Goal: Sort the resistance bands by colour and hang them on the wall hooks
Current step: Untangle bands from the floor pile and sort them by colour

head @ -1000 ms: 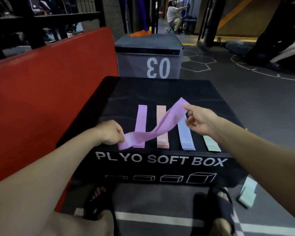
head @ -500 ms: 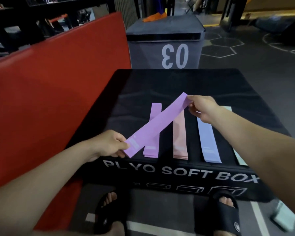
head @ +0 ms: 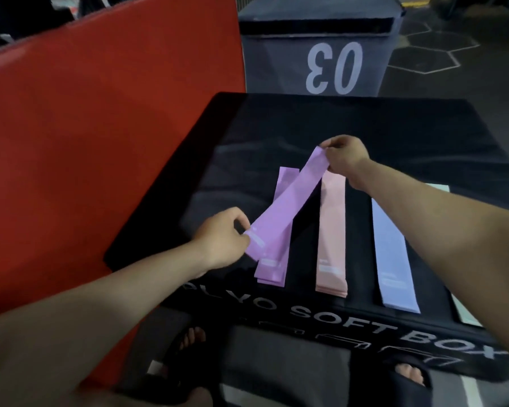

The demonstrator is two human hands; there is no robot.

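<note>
A purple resistance band (head: 288, 201) stretches diagonally just above the black plyo soft box (head: 423, 136). My left hand (head: 221, 236) pinches its near end and my right hand (head: 346, 158) pinches its far end. Under it lies a purple pile (head: 272, 271) of bands. To the right lie a pink pile (head: 331, 230), a pale blue band (head: 393, 254) and a pale green band (head: 465, 314), mostly hidden by my right forearm. No wall hooks are in view.
A red padded block (head: 100, 142) stands close on the left. A grey box marked 03 (head: 321, 54) stands behind the black box. My feet in black slides (head: 409, 374) stand on the dark floor below the box's front.
Both hands have carried the purple band leftward and lower, so it now lies nearly in line over the purple pile. The view has tilted down and closer to the box.
</note>
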